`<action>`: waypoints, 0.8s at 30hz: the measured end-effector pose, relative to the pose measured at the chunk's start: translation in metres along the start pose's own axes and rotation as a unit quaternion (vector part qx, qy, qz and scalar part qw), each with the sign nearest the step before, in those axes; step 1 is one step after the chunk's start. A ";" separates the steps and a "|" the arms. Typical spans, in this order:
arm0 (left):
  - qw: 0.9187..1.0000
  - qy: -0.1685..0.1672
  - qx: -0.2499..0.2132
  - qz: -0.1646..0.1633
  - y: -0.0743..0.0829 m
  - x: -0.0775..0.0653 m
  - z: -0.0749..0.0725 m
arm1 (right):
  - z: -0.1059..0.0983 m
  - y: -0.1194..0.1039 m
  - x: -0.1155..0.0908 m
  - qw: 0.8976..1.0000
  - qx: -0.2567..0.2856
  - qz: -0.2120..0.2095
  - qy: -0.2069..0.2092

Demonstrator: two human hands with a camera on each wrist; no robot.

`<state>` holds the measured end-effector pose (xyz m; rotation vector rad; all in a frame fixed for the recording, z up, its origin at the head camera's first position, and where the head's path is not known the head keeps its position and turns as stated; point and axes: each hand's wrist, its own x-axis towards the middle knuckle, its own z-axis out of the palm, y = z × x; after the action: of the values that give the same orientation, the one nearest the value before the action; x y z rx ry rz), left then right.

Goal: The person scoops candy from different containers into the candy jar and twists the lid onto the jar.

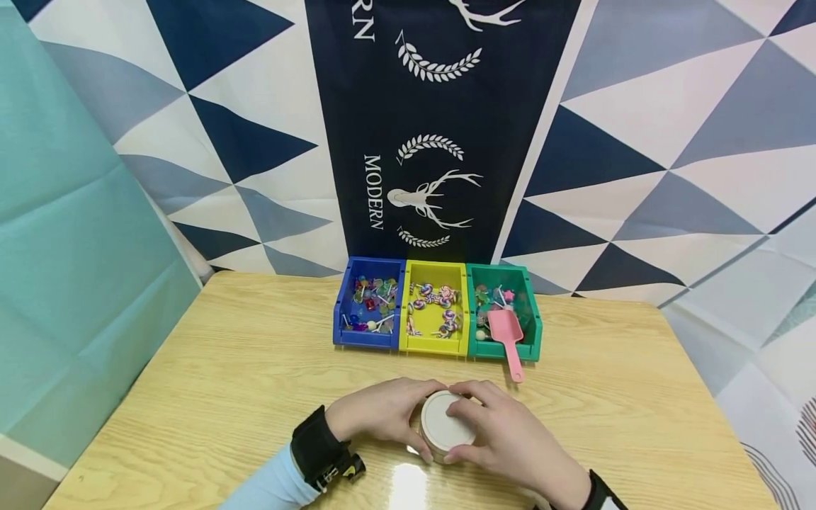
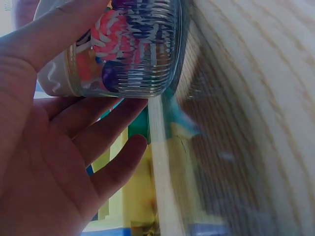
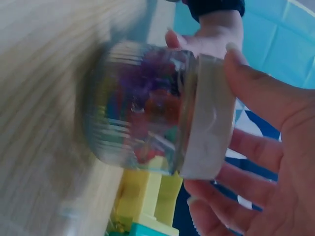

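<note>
A clear ribbed glass jar (image 3: 133,113) stands on the table, filled with colourful wrapped candies and lollipops. Its cream lid (image 1: 440,423) sits on top. My left hand (image 1: 385,414) holds the jar from the left, thumb at the near side and fingers at the far side; in the left wrist view a red-and-white swirl lollipop (image 2: 110,39) shows through the glass. From the right, my right hand (image 1: 510,440) grips the lid, with thumb and fingers spread around its edge.
Behind the jar, three joined bins stand in a row: blue (image 1: 366,338), yellow (image 1: 433,346) and green (image 1: 537,333), each with candies inside. A pink scoop (image 1: 506,329) leans over the green bin's front edge. Patterned cloth (image 1: 255,134) hangs behind the wooden table (image 1: 242,368).
</note>
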<state>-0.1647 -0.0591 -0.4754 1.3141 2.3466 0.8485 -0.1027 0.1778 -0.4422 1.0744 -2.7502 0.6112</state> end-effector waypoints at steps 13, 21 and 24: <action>1.000 -0.005 0.004 -0.027 0.002 -0.001 0.000 | 0.017 -0.019 0.000 0.990 -0.082 0.106 0.040; 1.000 -0.004 -0.017 -0.009 0.000 -0.001 0.001 | -0.001 -0.009 0.000 0.999 -0.004 0.008 0.033; 1.000 -0.004 -0.017 0.000 0.000 0.000 0.001 | -0.009 -0.002 -0.001 0.996 0.057 -0.067 0.012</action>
<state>-0.1639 -0.0590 -0.4758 1.3021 2.3160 0.8771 -0.1015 0.1806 -0.4341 1.2550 -2.6253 0.7641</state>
